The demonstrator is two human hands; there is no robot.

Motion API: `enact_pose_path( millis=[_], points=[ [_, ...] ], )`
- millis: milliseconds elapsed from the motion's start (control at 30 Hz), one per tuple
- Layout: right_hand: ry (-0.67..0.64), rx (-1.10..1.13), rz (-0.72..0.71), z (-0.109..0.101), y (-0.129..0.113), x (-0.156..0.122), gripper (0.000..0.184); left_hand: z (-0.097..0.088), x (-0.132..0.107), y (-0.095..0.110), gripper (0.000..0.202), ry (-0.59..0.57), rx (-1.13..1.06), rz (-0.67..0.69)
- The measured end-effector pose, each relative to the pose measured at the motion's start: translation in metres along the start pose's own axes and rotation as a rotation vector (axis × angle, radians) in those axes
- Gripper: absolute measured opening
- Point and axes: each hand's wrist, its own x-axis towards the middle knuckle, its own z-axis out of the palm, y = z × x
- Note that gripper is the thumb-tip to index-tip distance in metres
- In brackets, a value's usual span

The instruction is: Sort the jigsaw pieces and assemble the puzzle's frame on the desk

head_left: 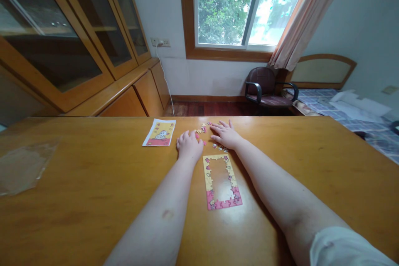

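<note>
A small jigsaw frame (222,181), yellow above and pink below with a bare middle, lies on the wooden table (93,174) between my forearms. Several loose puzzle pieces (203,128) lie scattered just beyond it. My left hand (188,144) rests with its fingers curled over the pieces at their left side; what is under the fingers is hidden. My right hand (225,133) lies flat with fingers stretched out across the pieces on the right. A printed reference picture (159,132) of the puzzle lies to the left of my left hand.
A crumpled clear plastic bag (25,165) lies at the table's left edge. Wooden glass-door cabinets (77,45) stand at the left. Beyond the table are a dark armchair (264,89), a window (237,6) with a curtain, and a bed (349,108) at the right.
</note>
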Motion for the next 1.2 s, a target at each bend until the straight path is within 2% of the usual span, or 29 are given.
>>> enact_pose_path(
  millis=[167, 300, 400, 600, 800, 1033, 1100, 1200],
  points=[
    [0.048, 0.011, -0.017, -0.005, -0.001, -0.001, 0.046, -0.001, 0.000, 0.001, 0.045, -0.026, -0.011, -0.030],
    [-0.014, 0.027, -0.149, -0.005, -0.012, -0.001, 0.058, -0.003, -0.001, 0.002, 0.039, -0.030, -0.060, 0.034],
    [-0.063, 0.012, -0.177, -0.001, -0.019, 0.001, 0.064, -0.006, -0.002, 0.003, 0.035, -0.006, -0.088, 0.065],
    [-0.064, 0.055, -0.190, 0.002, -0.019, 0.003, 0.053, -0.011, -0.002, 0.005, 0.031, 0.005, -0.113, 0.022],
    [-0.010, 0.098, -0.220, -0.010, -0.019, -0.001, 0.041, -0.013, 0.000, 0.000, 0.024, 0.011, -0.132, -0.019],
    [-0.006, 0.144, -0.370, -0.013, -0.021, -0.007, 0.039, -0.012, 0.003, -0.003, 0.025, -0.011, -0.103, -0.011],
    [0.029, 0.158, -0.339, -0.011, -0.019, -0.007, 0.042, -0.012, 0.003, -0.003, 0.023, -0.009, -0.112, -0.014],
    [0.081, 0.163, -0.163, -0.008, -0.013, -0.004, 0.050, -0.013, 0.003, -0.003, 0.020, -0.001, -0.126, -0.046]
  ],
)
